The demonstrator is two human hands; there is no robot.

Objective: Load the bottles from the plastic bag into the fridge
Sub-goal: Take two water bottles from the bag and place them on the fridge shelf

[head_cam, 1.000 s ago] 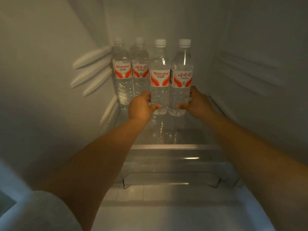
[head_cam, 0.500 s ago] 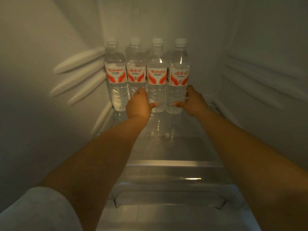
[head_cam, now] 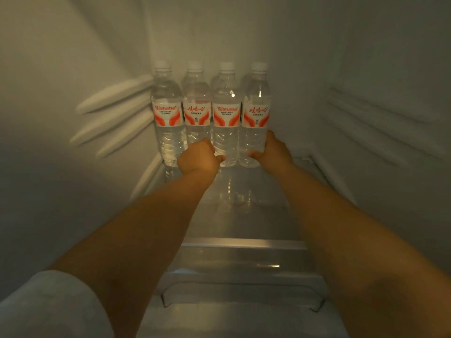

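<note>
Clear bottles point(head_cam: 225, 118) were pushed back level; left hand point(head_cam: 198, 159) and right hand point(head_cam: 274, 152) each gripped a bottle's base on glass shelf point(head_cam: 244, 215).

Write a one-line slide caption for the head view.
Left hand and right hand grip two of four upright water bottles on a glass fridge shelf.

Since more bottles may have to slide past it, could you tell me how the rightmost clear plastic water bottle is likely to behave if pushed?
The rightmost clear plastic water bottle looks full, so probably heavy for its size. Tall and narrow, it may tip if pushed high. On the smooth glass shelf it would likely slide.
</note>
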